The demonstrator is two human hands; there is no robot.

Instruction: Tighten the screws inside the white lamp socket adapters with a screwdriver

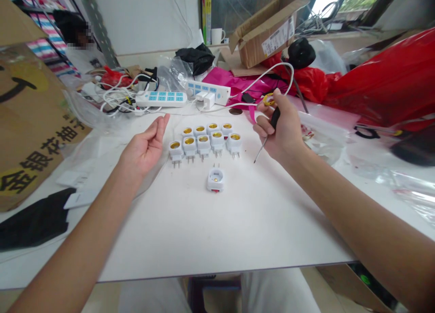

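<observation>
My right hand (280, 122) is closed around the black handle of a thin screwdriver (275, 118), whose shaft slants down to the left over the table. Between that hand's thumb and forefinger sits a brass-coloured ring (268, 99). My left hand (146, 145) is raised to the left, palm inward, fingers stretched out, holding nothing. Between the hands stand several white plug-in lamp sockets (203, 145) in two rows, with brass-coloured threaded insides and plug pins. Closer to me lies one lone white socket (215, 179); its inside shows white, without a brass-coloured lining, and its pins point away from me.
Behind the sockets lie white power strips (161, 98) with tangled cables. An open cardboard box (268, 36) and red plastic bags (384, 82) are at the back right. A large carton (30, 122) and a black cloth (37, 220) are left. Another person (81, 45) is at far left.
</observation>
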